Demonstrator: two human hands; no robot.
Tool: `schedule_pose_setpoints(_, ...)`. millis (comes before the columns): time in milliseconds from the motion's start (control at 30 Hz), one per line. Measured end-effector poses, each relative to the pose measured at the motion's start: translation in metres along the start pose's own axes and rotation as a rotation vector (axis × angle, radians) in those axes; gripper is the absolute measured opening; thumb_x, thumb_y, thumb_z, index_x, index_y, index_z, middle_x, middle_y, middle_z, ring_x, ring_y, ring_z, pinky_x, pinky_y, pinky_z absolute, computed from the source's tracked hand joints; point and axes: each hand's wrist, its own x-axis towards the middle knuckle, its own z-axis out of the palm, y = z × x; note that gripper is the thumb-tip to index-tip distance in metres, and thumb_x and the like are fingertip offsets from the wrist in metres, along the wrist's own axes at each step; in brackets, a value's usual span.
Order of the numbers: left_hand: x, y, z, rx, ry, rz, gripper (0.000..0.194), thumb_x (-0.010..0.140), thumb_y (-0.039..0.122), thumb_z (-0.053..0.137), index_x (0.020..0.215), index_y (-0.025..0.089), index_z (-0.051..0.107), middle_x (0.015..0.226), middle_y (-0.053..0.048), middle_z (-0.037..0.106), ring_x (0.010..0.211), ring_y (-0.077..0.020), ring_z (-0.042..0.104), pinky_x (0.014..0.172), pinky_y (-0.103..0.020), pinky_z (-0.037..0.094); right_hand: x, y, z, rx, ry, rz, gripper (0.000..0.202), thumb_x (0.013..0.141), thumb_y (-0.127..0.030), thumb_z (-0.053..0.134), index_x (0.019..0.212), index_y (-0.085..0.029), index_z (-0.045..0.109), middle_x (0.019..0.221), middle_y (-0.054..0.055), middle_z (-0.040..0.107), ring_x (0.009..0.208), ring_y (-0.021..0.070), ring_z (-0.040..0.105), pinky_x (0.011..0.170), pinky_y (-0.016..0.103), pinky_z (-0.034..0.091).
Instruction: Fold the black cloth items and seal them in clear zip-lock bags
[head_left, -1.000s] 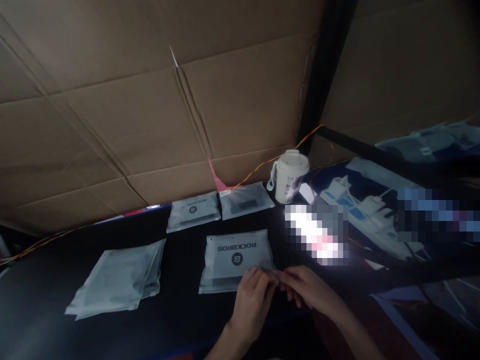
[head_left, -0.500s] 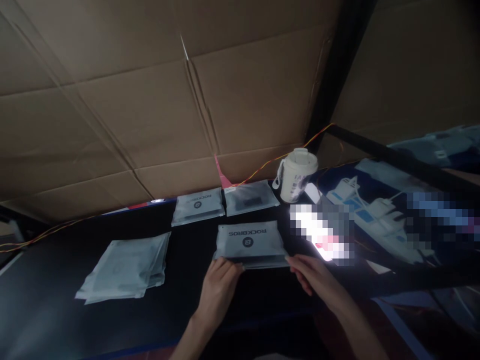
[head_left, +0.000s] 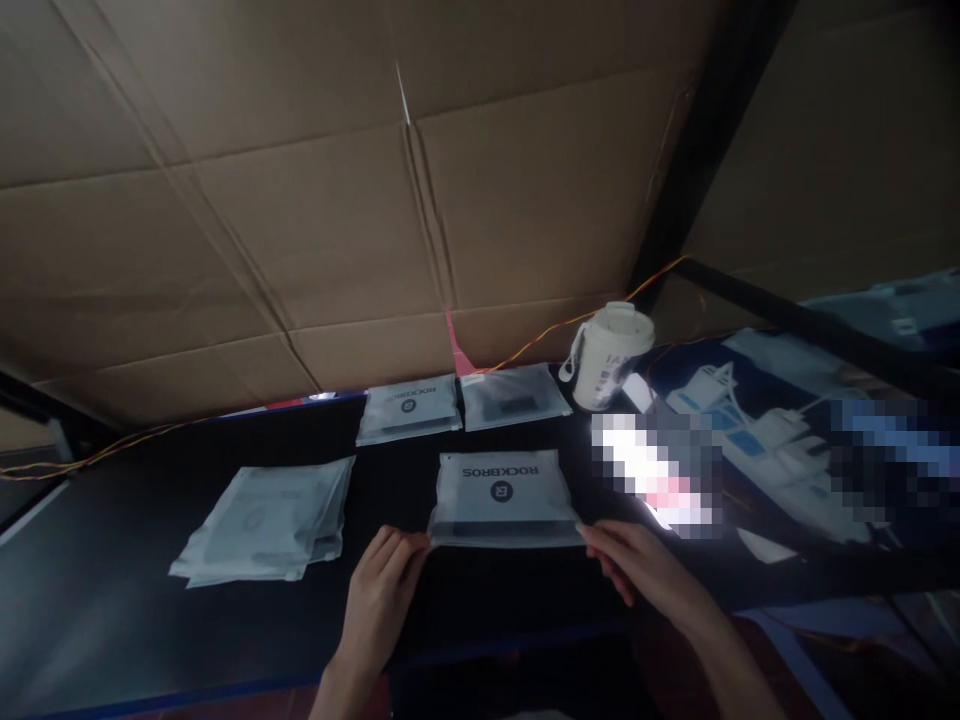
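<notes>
A frosted zip bag (head_left: 501,495) printed ROCKBROS, its lettering upside down to me, lies on the black tabletop in front of me. My left hand (head_left: 386,585) pinches its near left corner. At the near right corner my right hand (head_left: 637,560) pinches the same bag between thumb and finger. The near edge is stretched straight between both hands, and a dark strip shows just inside it. To the left lies a small overlapping pile of similar bags (head_left: 262,525). Behind are another ROCKBROS bag (head_left: 409,408) and a bag without visible print (head_left: 516,396), side by side.
A white lidded cup (head_left: 613,358) with a strap stands at the back right. Beside it are a bright, pixelated object (head_left: 652,470) and a white-and-blue ship-shaped piece (head_left: 739,425). Cardboard (head_left: 300,220) walls the back; a dark metal bar (head_left: 810,320) crosses at right.
My left hand has slid left along the bag's near edge to its left corner. My right hand stays at the right corner. The whole view has shifted slightly.
</notes>
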Motion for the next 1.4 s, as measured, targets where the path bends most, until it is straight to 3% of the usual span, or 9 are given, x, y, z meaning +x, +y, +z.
schedule_pose_setpoints(100,0.000,-0.001,0.004,-0.078,-0.008,-0.119,0.004,0.089,0.023,0.056,0.091,0.024,0.059,0.086,-0.001,0.062,0.080,-0.0178,0.061,0.072,-0.031,0.052,-0.003,-0.004,-0.003,-0.133,-0.046,-0.010,0.047,0.084,-0.059,0.046,0.070,-0.016,0.058,0.055,-0.003,0.052,0.043,0.0078,0.048,0.039,0.019,0.038)
schedule_pose_setpoints(200,0.002,-0.001,0.007,-0.175,-0.067,-0.236,0.015,0.082,0.024,0.062,0.098,0.025,0.061,0.090,-0.001,0.062,0.081,-0.0183,0.064,0.071,-0.031,0.054,-0.005,-0.010,-0.013,-0.236,-0.028,-0.005,0.045,0.084,-0.056,0.046,0.075,-0.016,0.064,0.064,0.002,0.061,0.051,0.0112,0.056,0.044,0.021,0.043)
schedule_pose_setpoints(367,0.005,0.003,0.009,-0.272,-0.084,-0.354,0.024,0.078,0.026,0.065,0.102,0.025,0.062,0.095,-0.002,0.063,0.082,-0.0193,0.066,0.076,-0.034,0.055,0.002,-0.023,-0.027,-0.296,0.232,-0.085,0.040,0.078,-0.056,0.056,0.096,-0.021,0.065,0.082,0.004,0.068,0.071,0.0176,0.064,0.057,0.026,0.052)
schedule_pose_setpoints(500,0.003,0.006,0.012,-0.334,-0.060,-0.473,0.027,0.077,0.031,0.065,0.103,0.024,0.063,0.094,-0.003,0.066,0.086,-0.0211,0.067,0.079,-0.036,0.054,0.012,-0.024,-0.010,-0.174,0.195,-0.106,0.055,0.077,-0.055,0.058,0.119,-0.019,0.055,0.086,0.004,0.066,0.079,0.0204,0.066,0.055,0.027,0.055)
schedule_pose_setpoints(567,0.001,0.007,0.014,-0.397,-0.049,-0.567,0.031,0.077,0.034,0.065,0.106,0.023,0.062,0.095,-0.003,0.069,0.089,-0.0220,0.067,0.083,-0.037,0.053,0.016,-0.021,0.003,-0.170,0.181,-0.132,0.056,0.078,-0.054,0.057,0.120,-0.018,0.056,0.086,0.004,0.067,0.074,0.0194,0.066,0.055,0.028,0.055)
schedule_pose_setpoints(700,-0.001,0.007,0.018,-0.564,0.000,-0.700,0.035,0.075,0.038,0.065,0.105,0.020,0.063,0.099,-0.006,0.071,0.094,-0.0231,0.068,0.088,-0.038,0.052,0.018,-0.014,0.017,-0.296,0.290,-0.252,0.047,0.078,-0.051,0.059,0.113,-0.019,0.064,0.085,0.004,0.068,0.064,0.0174,0.063,0.062,0.032,0.055)
schedule_pose_setpoints(833,0.001,0.010,0.021,-0.618,0.081,-0.718,0.032,0.073,0.038,0.067,0.097,0.019,0.064,0.102,-0.007,0.071,0.095,-0.0237,0.068,0.087,-0.038,0.054,0.010,-0.013,0.022,-0.389,0.294,-0.291,0.053,0.078,-0.047,0.062,0.121,-0.017,0.058,0.096,0.007,0.065,0.074,0.0192,0.063,0.073,0.034,0.055)
schedule_pose_setpoints(1067,-0.002,0.015,0.028,-0.633,0.143,-0.674,0.023,0.077,0.035,0.065,0.093,0.018,0.062,0.100,-0.007,0.070,0.095,-0.0234,0.067,0.087,-0.039,0.053,-0.006,-0.006,0.035,-0.590,0.329,-0.473,0.068,0.074,-0.040,0.069,0.135,-0.027,0.040,0.124,0.008,0.055,0.117,0.0286,0.052,0.097,0.046,0.046)
schedule_pose_setpoints(1400,-0.002,0.018,0.023,-0.376,0.105,-0.485,0.019,0.083,0.035,0.058,0.094,0.020,0.065,0.102,-0.007,0.064,0.094,-0.0231,0.066,0.079,-0.038,0.057,-0.011,0.002,0.031,-0.624,0.393,-0.512,0.043,0.085,-0.041,0.057,0.125,-0.026,0.048,0.123,0.008,0.056,0.116,0.0264,0.053,0.095,0.043,0.049)
